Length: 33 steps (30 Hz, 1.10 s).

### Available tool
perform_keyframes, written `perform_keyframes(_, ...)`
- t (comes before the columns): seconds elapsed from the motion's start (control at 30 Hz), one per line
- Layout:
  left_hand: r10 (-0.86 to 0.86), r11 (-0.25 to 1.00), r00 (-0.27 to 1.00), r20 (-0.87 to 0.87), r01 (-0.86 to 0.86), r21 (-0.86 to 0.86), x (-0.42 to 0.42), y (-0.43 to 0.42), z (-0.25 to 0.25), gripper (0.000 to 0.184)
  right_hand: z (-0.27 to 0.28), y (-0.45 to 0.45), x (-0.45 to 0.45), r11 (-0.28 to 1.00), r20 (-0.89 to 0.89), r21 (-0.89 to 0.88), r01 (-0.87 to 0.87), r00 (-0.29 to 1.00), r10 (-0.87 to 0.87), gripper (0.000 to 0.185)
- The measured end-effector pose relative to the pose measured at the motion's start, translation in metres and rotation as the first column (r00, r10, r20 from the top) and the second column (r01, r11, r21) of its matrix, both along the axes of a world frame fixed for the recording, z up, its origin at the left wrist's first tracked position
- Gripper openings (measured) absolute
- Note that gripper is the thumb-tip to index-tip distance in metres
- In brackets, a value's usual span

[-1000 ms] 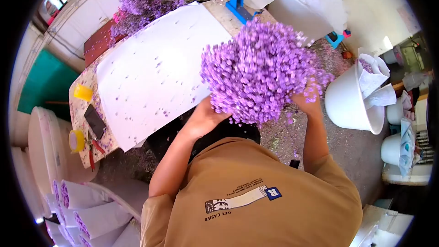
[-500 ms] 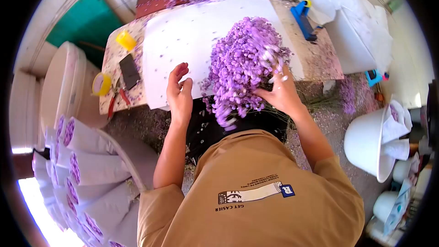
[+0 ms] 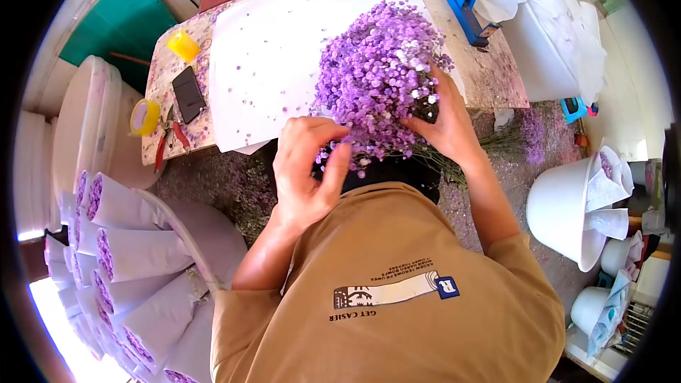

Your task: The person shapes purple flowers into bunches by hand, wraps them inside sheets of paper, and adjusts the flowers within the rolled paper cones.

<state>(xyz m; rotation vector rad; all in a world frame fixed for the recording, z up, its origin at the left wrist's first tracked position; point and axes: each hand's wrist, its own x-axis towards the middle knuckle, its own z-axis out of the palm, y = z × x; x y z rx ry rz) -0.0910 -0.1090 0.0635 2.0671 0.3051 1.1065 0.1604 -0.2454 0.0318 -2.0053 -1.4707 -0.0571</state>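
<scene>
A large bunch of small purple flowers point(image 3: 376, 78), with some white blooms on its right side, is over the near edge of the table in front of me. My right hand point(image 3: 450, 124) grips it from the right, fingers partly hidden behind the blooms. Thin green stems point(image 3: 433, 156) trail out below that hand. At the bunch's lower left edge is my left hand point(image 3: 308, 163), fingers bent and thumb apart, against the outer blooms. Under the bunch lies a white paper sheet point(image 3: 262, 50) dotted with loose petals.
On the table's left are yellow tape rolls point(image 3: 184, 45), a phone point(image 3: 188, 94) and red-handled pliers point(image 3: 170, 138). A blue tape dispenser point(image 3: 466, 15) stands right. Wrapped bouquets point(image 3: 135, 255) fill a container at lower left; a white bucket point(image 3: 560, 206) stands right.
My left hand has moved right and inward, from beside the bunch to its lower left edge. The bunch sits slightly higher in view, still in my right hand.
</scene>
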Motion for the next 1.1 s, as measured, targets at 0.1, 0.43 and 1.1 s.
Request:
perform_keyframes(0.1, 0.016, 0.976, 0.994, -0.11, 0.008, 0.217, 0.022, -0.005, 0.012, 0.019, 0.002, 0.002, -0.008, 0.995, -0.02, -0.062, 0.072, 0.997, -0.073, 0.109)
perform_keyframes(0.43, 0.182, 0.936, 0.959, -0.215, -0.102, 0.336, 0.057, 0.001, -0.018, 0.014, 0.038, -0.028, -0.031, 0.992, 0.053, 0.128, 0.01, 0.998, -0.017, 0.077)
perform_keyframes(1.1, -0.055, 0.97, 0.996, -0.073, 0.071, 0.235, 0.032, -0.009, -0.005, 0.011, 0.002, 0.023, -0.036, 0.95, 0.203, 0.286, -0.127, 0.977, 0.07, 0.025)
